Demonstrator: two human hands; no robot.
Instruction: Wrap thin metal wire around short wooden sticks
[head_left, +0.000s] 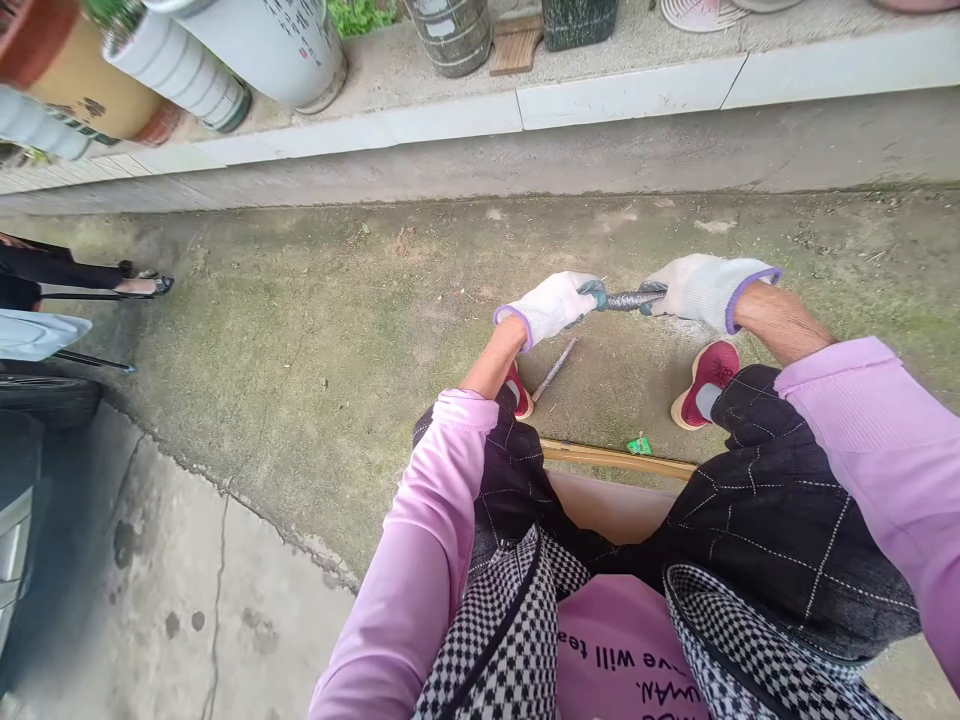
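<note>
Both my hands wear white knit gloves with purple cuffs and grey-green coated fingers. My left hand (559, 303) is closed on one end of a short, dark silvery rod with a ribbed or twisted surface (624, 300). Around the other end, my right hand (691, 288) is closed too. The rod lies roughly level between them, above the ground and in front of my knees. Its ends are hidden in the gloves, and I cannot make out its kind. Below my left hand, a thin greyish stick (555, 370) lies on the ground by my red shoe.
Under me is a wooden-edged seat (615, 457), with a small green wrapper (639, 445) near its edge. Ahead runs a low tiled ledge (630, 100) bearing several plant pots (262, 50). At far left are a person's legs (75, 275) and a dark wheel (49, 400).
</note>
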